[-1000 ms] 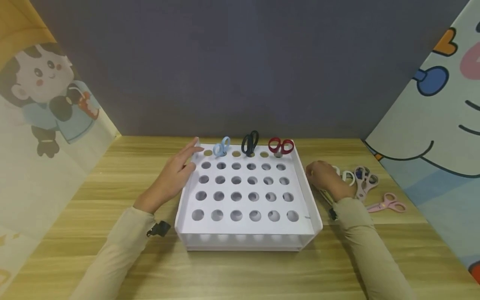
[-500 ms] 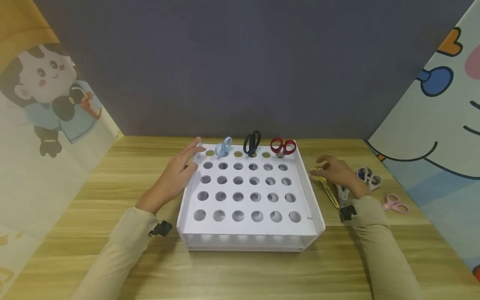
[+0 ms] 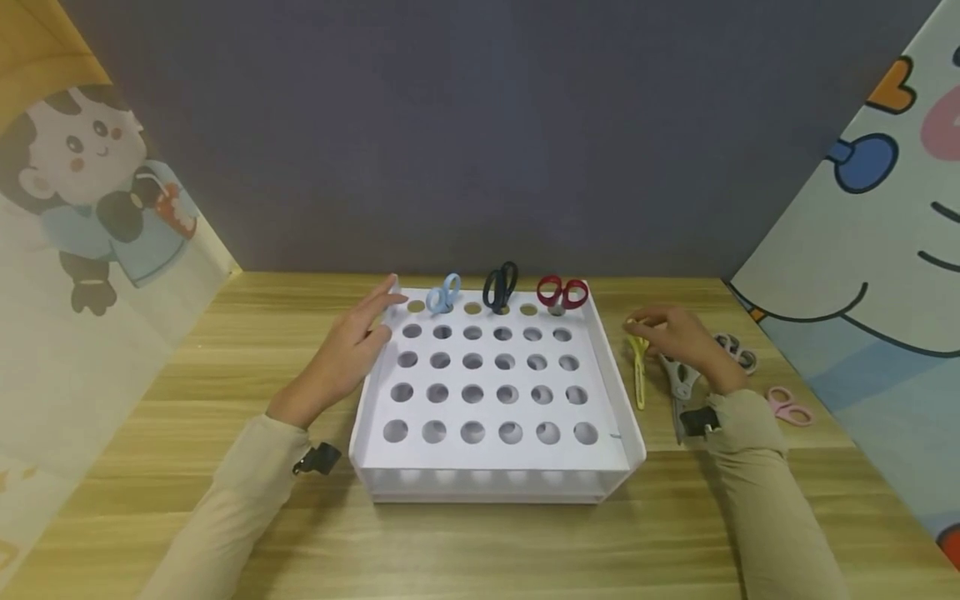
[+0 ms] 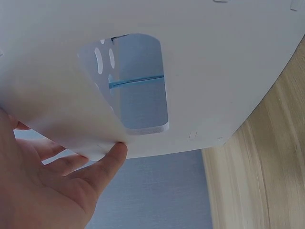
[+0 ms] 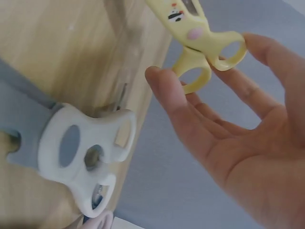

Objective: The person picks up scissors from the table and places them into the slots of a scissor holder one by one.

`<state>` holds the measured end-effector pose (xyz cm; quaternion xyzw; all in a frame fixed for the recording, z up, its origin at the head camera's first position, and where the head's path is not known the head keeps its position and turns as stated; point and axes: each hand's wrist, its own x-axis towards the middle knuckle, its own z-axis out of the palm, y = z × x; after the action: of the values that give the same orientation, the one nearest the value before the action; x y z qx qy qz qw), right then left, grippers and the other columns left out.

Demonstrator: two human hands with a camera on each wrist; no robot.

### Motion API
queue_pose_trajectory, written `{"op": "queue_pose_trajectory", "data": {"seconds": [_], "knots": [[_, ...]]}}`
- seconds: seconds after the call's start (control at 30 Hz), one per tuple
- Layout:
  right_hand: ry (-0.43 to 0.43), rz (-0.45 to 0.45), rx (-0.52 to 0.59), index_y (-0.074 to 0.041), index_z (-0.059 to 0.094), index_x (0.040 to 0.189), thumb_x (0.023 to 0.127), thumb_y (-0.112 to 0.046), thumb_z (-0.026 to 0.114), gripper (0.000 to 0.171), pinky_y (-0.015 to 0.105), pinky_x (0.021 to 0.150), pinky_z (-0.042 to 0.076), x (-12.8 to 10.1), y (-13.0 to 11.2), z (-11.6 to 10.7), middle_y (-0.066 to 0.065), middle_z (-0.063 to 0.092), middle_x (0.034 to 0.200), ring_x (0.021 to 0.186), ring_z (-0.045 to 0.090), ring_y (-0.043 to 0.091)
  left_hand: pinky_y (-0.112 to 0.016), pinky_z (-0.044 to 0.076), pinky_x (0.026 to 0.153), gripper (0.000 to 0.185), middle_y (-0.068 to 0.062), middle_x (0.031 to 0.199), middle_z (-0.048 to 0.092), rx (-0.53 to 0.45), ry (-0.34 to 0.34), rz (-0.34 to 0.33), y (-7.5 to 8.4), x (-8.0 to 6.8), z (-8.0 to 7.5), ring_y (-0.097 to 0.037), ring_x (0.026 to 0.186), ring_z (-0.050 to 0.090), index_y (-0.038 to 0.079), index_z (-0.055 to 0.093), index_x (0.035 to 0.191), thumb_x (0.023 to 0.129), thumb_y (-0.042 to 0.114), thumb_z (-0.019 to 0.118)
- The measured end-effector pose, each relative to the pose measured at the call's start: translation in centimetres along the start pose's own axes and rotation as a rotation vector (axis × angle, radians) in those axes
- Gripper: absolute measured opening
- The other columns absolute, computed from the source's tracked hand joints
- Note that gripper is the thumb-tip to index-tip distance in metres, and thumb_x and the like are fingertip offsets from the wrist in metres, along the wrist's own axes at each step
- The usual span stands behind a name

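Observation:
My left hand (image 3: 337, 358) holds the back left corner of a white rack (image 3: 487, 457) with rows of round holes. In the left wrist view, its thumb presses the outer face of the side wall (image 4: 205, 95) and the fingers reach behind the edge. To the rack's right, my right hand (image 3: 681, 342) pinches yellow scissors (image 5: 193, 40) by their finger loops, blades pointing down toward me in the head view. White-and-grey scissors (image 5: 78, 148) lie beneath that wrist. Light blue scissors (image 3: 446, 293), black scissors (image 3: 500, 287) and red scissors (image 3: 562, 294) stand in the rack's back row.
Pink scissors (image 3: 787, 408) and pale lilac scissors (image 3: 738, 353) lie on the wooden table (image 3: 225, 392) at the right, partly behind the right arm. A dark grey panel (image 3: 480, 142) closes off the back, with cartoon-printed panels (image 3: 870, 267) on both sides.
My right hand has lifted and shifted slightly right with the yellow scissors, which have swung from slanted to nearly straight down. The left hand stays on the rack.

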<state>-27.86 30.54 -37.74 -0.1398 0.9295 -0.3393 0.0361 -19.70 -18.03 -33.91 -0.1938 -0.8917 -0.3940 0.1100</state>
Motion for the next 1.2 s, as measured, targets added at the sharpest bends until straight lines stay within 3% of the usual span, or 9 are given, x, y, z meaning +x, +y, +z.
{"op": "queue_pose_trajectory", "data": {"seconds": [0.3, 0.47, 0.73, 1.03, 1.2], "knots": [[0.075, -0.008, -0.070, 0.005, 0.066, 0.121, 0.096, -0.044, 0.062, 0.055, 0.034, 0.071, 0.054, -0.4, -1.2, -0.6, 0.032, 0.062, 0.122, 0.077, 0.073, 0.033, -0.053, 0.018, 0.121, 0.043, 0.000, 0.163, 0.024, -0.005, -0.008, -0.004, 0.2, -0.1, -0.1, -0.027, 0.150, 0.021, 0.005, 0.055, 0.137, 0.097, 0.006, 0.042], [0.093, -0.002, -0.050, 0.007, 0.066, 0.121, 0.095, -0.043, 0.063, 0.056, 0.031, 0.067, 0.055, -0.6, -1.9, -1.0, 0.032, 0.065, 0.119, 0.075, 0.073, 0.033, -0.054, 0.018, 0.120, 0.043, 0.000, 0.164, 0.024, -0.008, -0.012, -0.008, 0.3, -0.1, -0.2, -0.028, 0.150, 0.021, 0.005, 0.055, 0.137, 0.097, 0.006, 0.042], [0.122, -0.023, -0.042, 0.003, 0.066, 0.122, 0.094, -0.043, 0.065, 0.054, 0.037, 0.070, 0.057, -0.9, -2.8, -1.3, 0.029, 0.063, 0.126, 0.067, 0.071, 0.015, -0.052, 0.018, 0.121, 0.043, 0.002, 0.163, 0.024, 0.005, -0.006, 0.000, 0.1, 0.0, -0.1, -0.026, 0.150, 0.021, 0.006, 0.055, 0.137, 0.096, 0.006, 0.042], [0.191, -0.069, -0.044, 0.001, 0.068, 0.118, 0.093, -0.041, 0.067, 0.049, 0.025, 0.062, 0.055, -1.4, -4.1, -1.6, 0.029, 0.062, 0.126, 0.083, 0.074, 0.036, -0.053, 0.018, 0.121, 0.043, 0.000, 0.164, 0.024, 0.005, -0.008, 0.001, 0.2, 0.0, -0.1, -0.028, 0.150, 0.022, 0.005, 0.055, 0.137, 0.096, 0.006, 0.042], [0.210, -0.062, 0.005, 0.000, 0.067, 0.119, 0.091, -0.039, 0.070, 0.048, 0.025, 0.062, 0.055, -1.6, -5.0, -1.8, 0.027, 0.064, 0.125, 0.086, 0.074, 0.035, -0.054, 0.018, 0.120, 0.043, 0.000, 0.164, 0.023, -0.005, -0.015, -0.001, 0.1, -0.1, -0.1, -0.029, 0.150, 0.021, 0.004, 0.055, 0.137, 0.096, 0.006, 0.042]]}}
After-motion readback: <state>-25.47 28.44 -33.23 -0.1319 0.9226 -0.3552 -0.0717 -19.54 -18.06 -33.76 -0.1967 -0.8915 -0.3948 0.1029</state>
